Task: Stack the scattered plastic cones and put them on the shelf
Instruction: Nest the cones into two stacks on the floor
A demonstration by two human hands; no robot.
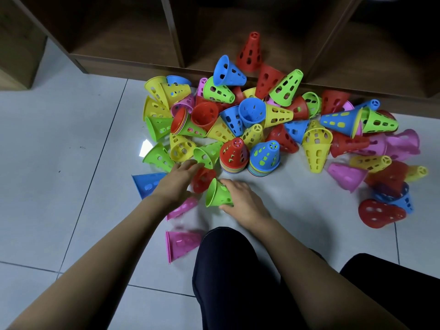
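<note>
I crouch on the tiled floor (59, 163), my right hand (245, 203) gripping a green cone (217, 194) that is tipped on its side. My left hand (176, 182) reaches, fingers outstretched and holding nothing, over a red cone (204, 181). Just beyond, a red-topped stack (234, 154) and a blue-topped stack (264, 158) stand upright at the near edge of the scattered pile of cones (262, 110), which lies before the wooden shelf (133, 60).

Left hand (177, 181), right hand (242, 202), two upright cone stacks (234, 156), one shelf (133, 61), dozens of loose cones (228, 72)
</note>
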